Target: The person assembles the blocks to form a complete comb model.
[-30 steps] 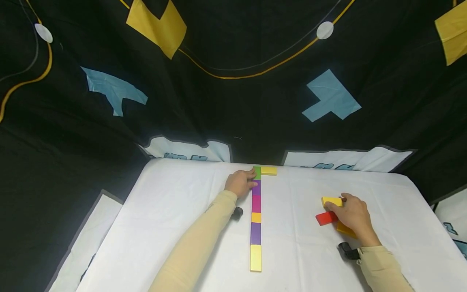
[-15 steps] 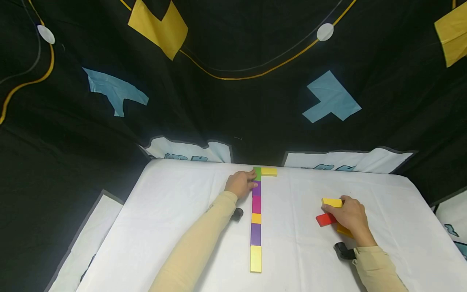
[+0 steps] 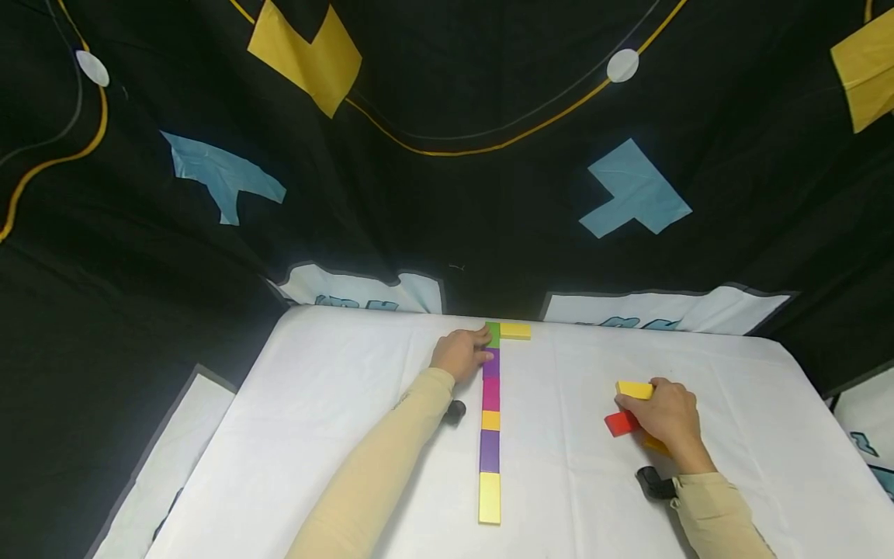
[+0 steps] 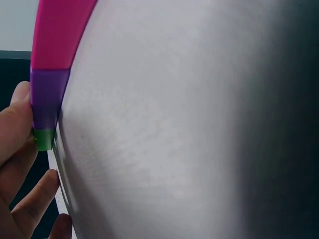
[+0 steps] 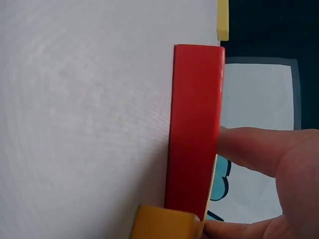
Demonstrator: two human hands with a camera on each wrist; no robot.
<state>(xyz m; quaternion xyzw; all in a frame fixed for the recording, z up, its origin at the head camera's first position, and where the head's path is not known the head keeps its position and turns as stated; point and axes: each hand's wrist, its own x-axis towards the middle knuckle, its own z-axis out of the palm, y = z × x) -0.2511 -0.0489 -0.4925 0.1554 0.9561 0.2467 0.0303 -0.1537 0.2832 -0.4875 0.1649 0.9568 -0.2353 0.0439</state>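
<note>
A straight row of coloured blocks runs toward the far edge, ending in a purple block point(image 3: 491, 363) and a green block point(image 3: 493, 334). My left hand point(image 3: 459, 355) lies along the row's left side, fingertips at the green block and thumb against the purple one, as the left wrist view also shows. On the right, my right hand point(image 3: 672, 419) pinches a yellow block point(image 3: 632, 390) between thumb and fingers. Just below it are a red block point(image 3: 620, 424) and an orange block point(image 3: 656, 446), both partly hidden by that hand in the head view.
The row continues nearer with pink point(image 3: 491, 394), small orange point(image 3: 490, 420), purple point(image 3: 490, 451) and yellow point(image 3: 490, 498) blocks. Another yellow block point(image 3: 515, 331) lies crosswise beside the green one. The white-covered table point(image 3: 559, 466) ends against a dark patterned cloth point(image 3: 447, 217).
My right hand has shifted slightly left, its thumb drawing back to the yellow block's near edge and the hand covering more of the red and orange blocks. My left hand keeps its place.
</note>
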